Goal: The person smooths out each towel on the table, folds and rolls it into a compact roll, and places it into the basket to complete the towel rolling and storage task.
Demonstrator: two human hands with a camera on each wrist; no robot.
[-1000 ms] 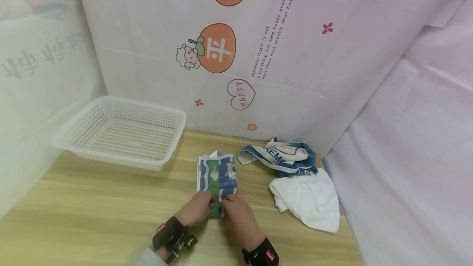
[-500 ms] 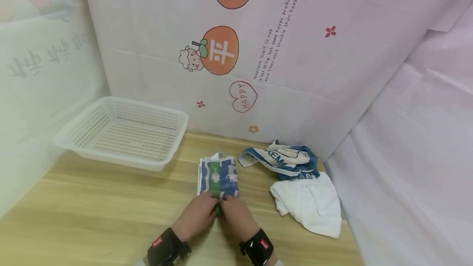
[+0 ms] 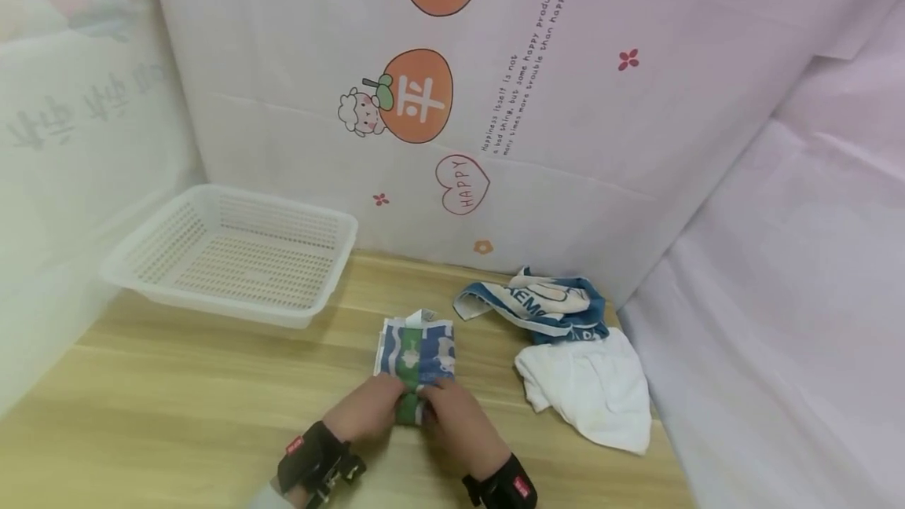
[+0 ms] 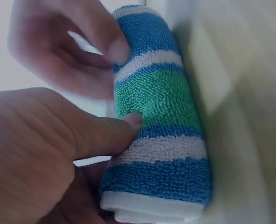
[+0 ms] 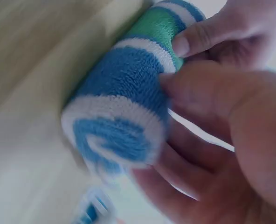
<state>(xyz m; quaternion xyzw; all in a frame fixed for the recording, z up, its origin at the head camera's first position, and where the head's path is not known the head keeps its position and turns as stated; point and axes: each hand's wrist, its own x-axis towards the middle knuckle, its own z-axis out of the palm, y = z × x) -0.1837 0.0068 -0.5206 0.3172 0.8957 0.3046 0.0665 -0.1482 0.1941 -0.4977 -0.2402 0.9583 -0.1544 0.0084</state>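
A towel striped in blue, green and white [image 3: 410, 350] lies on the table, its far part flat. Its near end is rolled up, and the rolled towel [image 4: 159, 100] shows its rounded side in the left wrist view. A spiral of layers is visible at the end of the roll [image 5: 114, 135] in the right wrist view. My left hand [image 3: 369, 408] grips the roll on its left, thumb on the green band. On the right, my right hand [image 3: 461, 421] pinches the same roll, thumb on top and fingers curled beneath. The two thumbs are close together.
A white plastic basket [image 3: 321, 289] stands at the back left. To the right lie a crumpled blue-and-white towel [image 3: 544, 306] and a white cloth [image 3: 597, 391]. Printed sheets hang as walls [image 3: 551, 203] behind and at both sides of the wooden table [image 3: 177, 407].
The towel's far edge has slid nearer to me. My hands have shifted on the roll, and its green near end shows again below them. The basket and other cloths stay put.
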